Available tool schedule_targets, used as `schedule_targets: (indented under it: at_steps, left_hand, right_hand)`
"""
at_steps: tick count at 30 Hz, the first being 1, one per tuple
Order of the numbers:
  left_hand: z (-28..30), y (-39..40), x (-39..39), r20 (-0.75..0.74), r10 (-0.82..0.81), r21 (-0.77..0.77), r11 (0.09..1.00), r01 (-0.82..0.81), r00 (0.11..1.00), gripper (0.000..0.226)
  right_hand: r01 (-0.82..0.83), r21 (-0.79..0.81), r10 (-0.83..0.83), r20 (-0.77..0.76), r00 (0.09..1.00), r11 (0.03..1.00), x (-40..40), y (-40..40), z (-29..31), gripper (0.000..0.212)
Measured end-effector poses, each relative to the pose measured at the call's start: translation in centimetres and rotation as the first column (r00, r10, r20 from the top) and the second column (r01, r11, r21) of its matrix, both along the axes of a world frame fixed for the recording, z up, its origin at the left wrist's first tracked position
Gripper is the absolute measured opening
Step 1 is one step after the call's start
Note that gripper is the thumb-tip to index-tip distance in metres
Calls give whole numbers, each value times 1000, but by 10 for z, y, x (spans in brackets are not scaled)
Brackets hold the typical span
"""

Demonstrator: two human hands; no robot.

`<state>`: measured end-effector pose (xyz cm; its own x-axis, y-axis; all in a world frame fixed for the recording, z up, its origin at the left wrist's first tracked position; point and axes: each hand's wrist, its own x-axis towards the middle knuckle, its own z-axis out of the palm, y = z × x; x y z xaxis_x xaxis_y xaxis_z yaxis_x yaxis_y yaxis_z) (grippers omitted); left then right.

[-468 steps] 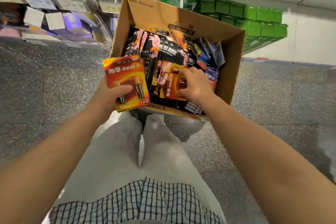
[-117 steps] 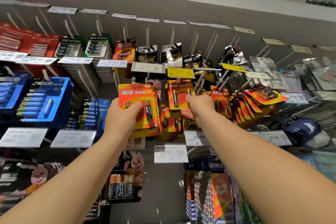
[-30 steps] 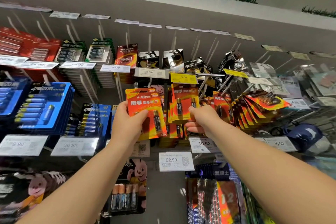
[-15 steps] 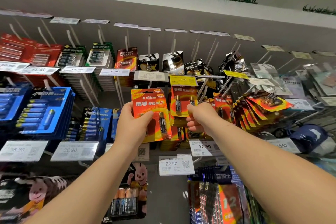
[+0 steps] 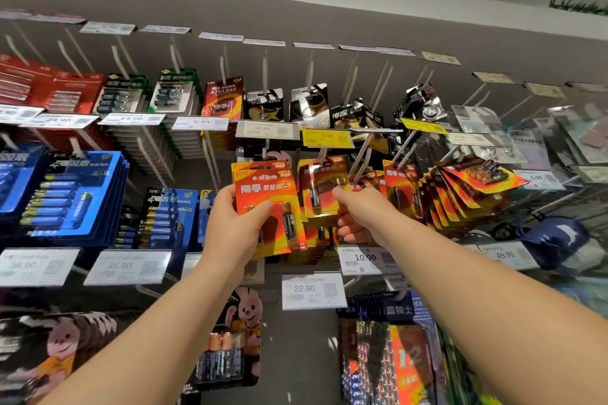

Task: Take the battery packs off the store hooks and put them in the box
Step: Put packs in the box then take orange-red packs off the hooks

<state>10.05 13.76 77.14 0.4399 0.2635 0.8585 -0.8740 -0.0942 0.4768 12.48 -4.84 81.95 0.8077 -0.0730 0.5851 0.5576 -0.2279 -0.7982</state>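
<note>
Our left hand (image 5: 230,227) grips a stack of light, stiff orange carded battery packs (image 5: 266,207), while our right hand (image 5: 357,217) pinches the next pack (image 5: 320,187), still hooked, by its lower edge.

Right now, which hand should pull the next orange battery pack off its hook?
The right hand. It already pinches the hanging orange pack on the hook. The left hand is full, holding an orange pack that is already off.

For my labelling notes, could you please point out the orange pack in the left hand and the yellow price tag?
orange pack (image 5: 263,189): head view, printed front.
yellow price tag (image 5: 327,137): head view, tag face.
</note>
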Motion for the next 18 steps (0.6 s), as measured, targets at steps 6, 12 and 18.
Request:
schedule_targets:
  at_steps: [6,12,18]
  left_hand:
    - [-2,-2,-1,10,-21,-30,999,21,1000,43]
    - [-5,-11,-9,32,-58,-51,997,60,998,42]
    - [-5,-21,-19,86,-39,-43,998,43,996,53]
  right_hand:
    - [302,-168,-248,283,927,938,-3,-13,-8,61]
    - [4,-377,116,293,949,926,-31,2,-21,29]
    - [-19,-397,142,282,949,918,-42,17,-26,36]
